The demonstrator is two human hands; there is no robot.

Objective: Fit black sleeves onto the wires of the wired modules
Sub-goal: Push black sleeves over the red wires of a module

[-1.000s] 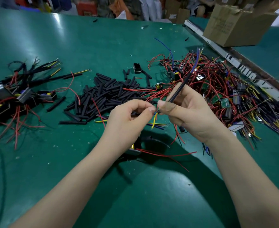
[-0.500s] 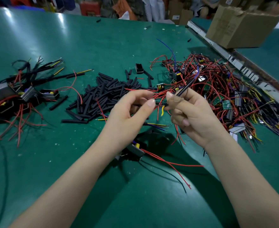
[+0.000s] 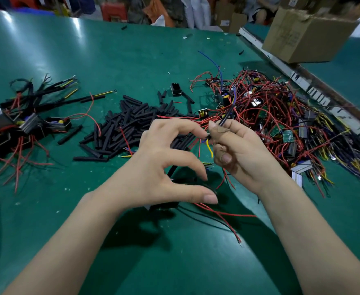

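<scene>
Head view looks down on a black sleeve [image 3: 225,117] pinched between the thumb and forefinger of the right hand [image 3: 241,154], held above the green table [image 3: 111,52]. The sleeve slants up and away from the fingers, with purple and blue wire ends showing out of its far end. Below the pinch a short yellow wire [image 3: 209,147] curls down between the two hands. The left hand [image 3: 160,173] sits just beside it, fingers spread and bent like a claw, closed on nothing that I can make out; one fingertip comes very near the lower end of the sleeve, but whether it touches I cannot tell. Under the left hand lies a dark module [image 3: 164,204], mostly hidden, with red wires [image 3: 223,218] trailing out toward the right across the table.

Behind the hands is a heap of loose black sleeves [image 3: 130,122]. To the right spreads a big tangle of red-wired modules [image 3: 281,116] with small green boards among them. Far left lies another pile of modules [image 3: 28,118] whose wires already wear black sleeves. A cardboard box [image 3: 302,35] stands at the far right, beyond a metal rail [image 3: 315,90].
</scene>
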